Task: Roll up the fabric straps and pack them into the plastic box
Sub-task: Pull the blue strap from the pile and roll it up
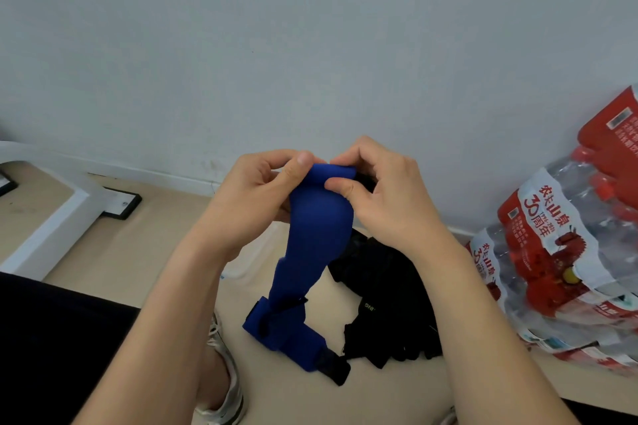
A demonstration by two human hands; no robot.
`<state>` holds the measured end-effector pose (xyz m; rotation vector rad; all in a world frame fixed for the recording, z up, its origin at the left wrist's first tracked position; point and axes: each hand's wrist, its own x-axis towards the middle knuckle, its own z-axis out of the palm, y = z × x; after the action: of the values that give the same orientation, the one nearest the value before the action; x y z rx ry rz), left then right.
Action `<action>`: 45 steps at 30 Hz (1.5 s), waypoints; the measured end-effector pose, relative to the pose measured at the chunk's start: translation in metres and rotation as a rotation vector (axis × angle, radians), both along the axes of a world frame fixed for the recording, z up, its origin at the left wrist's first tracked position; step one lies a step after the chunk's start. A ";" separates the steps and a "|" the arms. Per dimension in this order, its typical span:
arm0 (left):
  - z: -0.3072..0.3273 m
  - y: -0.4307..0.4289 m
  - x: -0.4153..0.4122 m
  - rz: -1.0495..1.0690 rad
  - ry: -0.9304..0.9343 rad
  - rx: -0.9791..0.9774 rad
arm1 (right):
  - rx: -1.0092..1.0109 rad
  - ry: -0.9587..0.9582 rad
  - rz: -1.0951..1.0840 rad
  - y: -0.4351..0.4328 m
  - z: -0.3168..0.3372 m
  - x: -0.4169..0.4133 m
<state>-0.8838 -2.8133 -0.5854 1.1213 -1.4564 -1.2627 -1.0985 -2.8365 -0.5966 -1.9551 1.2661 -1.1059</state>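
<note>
Left hand [257, 198] and right hand [383, 197] pinch top end of blue strap [319, 228], held mid-air; tail trails onto floor. Risk: loose first turn slips, roll unravels. Plastic box [257, 252] behind forearm.

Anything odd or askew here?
Nothing damaged or spilled. The blue strap, pinched at top by left hand and right hand, hangs unrolled, lower end bunched on the floor beside heaped black fabric.

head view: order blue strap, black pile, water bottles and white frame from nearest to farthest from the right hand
1. blue strap, pinched in the right hand
2. black pile, floor just below
3. water bottles, off to the right
4. white frame, far left
</note>
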 end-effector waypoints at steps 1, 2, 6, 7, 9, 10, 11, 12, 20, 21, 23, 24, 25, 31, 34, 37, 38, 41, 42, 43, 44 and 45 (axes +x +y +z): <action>0.001 0.000 0.000 0.006 0.001 -0.017 | -0.022 0.002 -0.005 0.001 -0.001 0.001; 0.002 0.000 0.000 0.016 0.009 -0.033 | -0.023 -0.008 -0.010 0.001 -0.002 0.002; -0.003 0.001 0.006 0.028 0.014 -0.066 | 0.125 -0.133 0.043 0.000 -0.001 -0.002; -0.004 0.001 0.008 0.026 0.006 -0.075 | 0.167 -0.131 0.060 0.000 0.000 -0.005; -0.003 0.002 0.010 0.020 -0.010 -0.089 | 0.222 -0.105 0.109 0.000 0.001 -0.008; -0.002 0.002 0.010 0.023 -0.007 -0.081 | 0.227 -0.096 0.120 0.001 0.001 -0.006; 0.000 0.002 0.010 0.034 -0.002 -0.065 | 0.216 -0.093 0.112 0.002 0.001 -0.004; 0.001 0.001 0.009 0.045 -0.001 -0.047 | 0.192 -0.094 0.087 0.002 0.002 -0.002; 0.000 0.000 -0.018 0.211 -0.451 -0.148 | -0.003 -0.069 -0.055 0.006 -0.001 0.014; -0.002 0.001 -0.019 0.239 -0.426 -0.149 | -0.012 -0.080 -0.057 0.007 -0.001 0.019; -0.005 0.001 -0.019 0.269 -0.364 -0.173 | -0.020 -0.093 -0.057 0.010 0.000 0.027; -0.005 0.001 -0.017 0.274 -0.348 -0.195 | -0.015 -0.086 -0.051 0.011 0.000 0.030; -0.005 0.001 -0.014 0.275 -0.341 -0.221 | 0.002 -0.076 -0.036 0.011 0.000 0.031; 0.001 0.000 -0.006 0.165 -0.239 -0.255 | 0.097 -0.228 0.055 0.006 0.003 0.018; 0.004 0.001 -0.008 0.160 -0.180 -0.138 | -0.011 -0.169 0.008 0.010 0.002 0.021; 0.004 0.001 -0.002 0.138 -0.102 -0.068 | -0.091 -0.117 -0.013 0.013 0.000 0.024; 0.004 0.001 0.001 0.113 -0.059 -0.057 | -0.063 -0.144 -0.004 0.013 0.001 0.023; 0.006 0.001 0.008 0.064 -0.004 -0.053 | 0.130 -0.194 0.040 0.010 0.004 0.015; 0.007 0.001 0.010 0.060 -0.020 -0.068 | 0.150 -0.168 0.042 0.009 0.003 0.013; 0.008 0.001 0.011 0.055 -0.039 -0.081 | 0.139 -0.147 0.039 0.008 0.002 0.013; 0.008 0.000 0.012 0.050 -0.053 -0.085 | 0.115 -0.147 0.031 0.008 0.002 0.014; 0.009 0.000 0.012 0.046 -0.062 -0.080 | 0.093 -0.167 0.023 0.009 0.002 0.015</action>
<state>-0.8716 -2.8130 -0.5768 1.1431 -1.5056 -1.1364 -1.0837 -2.8278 -0.5943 -1.7660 1.1811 -1.1522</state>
